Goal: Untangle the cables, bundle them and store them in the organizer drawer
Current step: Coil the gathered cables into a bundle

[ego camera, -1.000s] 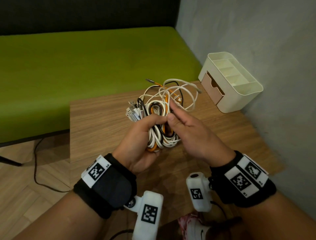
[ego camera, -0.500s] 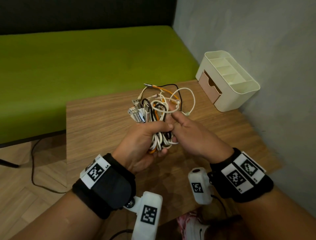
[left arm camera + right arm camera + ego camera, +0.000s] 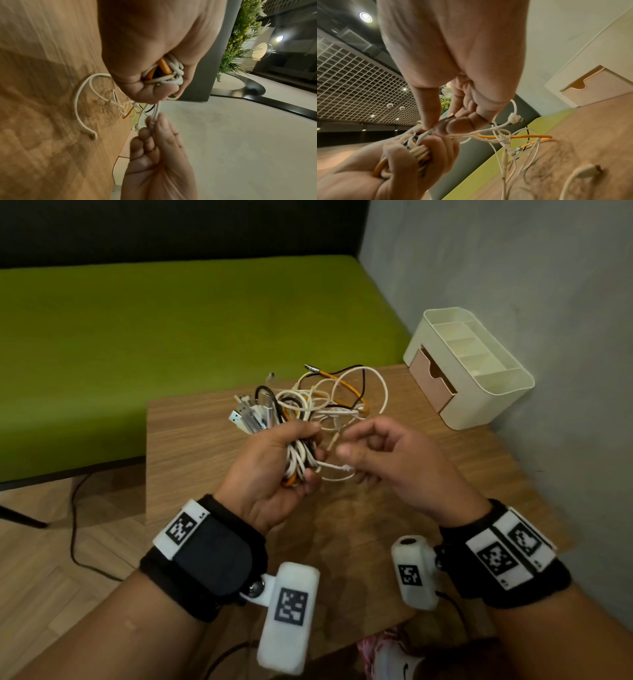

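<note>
Cables half-sorted, one white strand being teased out

Cables (image 3: 310, 419) sit in my left hand (image 3: 274, 470), held up over the wooden table (image 3: 191, 460) so the loops hang free and I can see how they cross. My left fingers are curled tight round the middle of the tangle; the grip works as an anchor, I think, so that pulling one strand does not drag the whole lot. From the fist the plugs (image 3: 248, 419) fan out to the left, four or five metal ends as far as I can count. By colour I make out one orange cable, at least one black, and several white ones; how many whites exactly I cannot tell, they overlap too much.

To the right, my right hand (image 3: 394, 463) pinches a single white cable (image 3: 334, 466) between thumb and fingertip, the other fingers loosely bent and holding nothing. It is held just beside the fist, probably to work that strand out of the knot.

Further right, the organizer (image 3: 479, 374) stands at the table's far corner against the wall, well apart from both hands. It has one drawer (image 3: 430, 385), closed, and four open compartments on top. Nothing is bundled or stored yet, so I judge the task is at an early stage.
</note>
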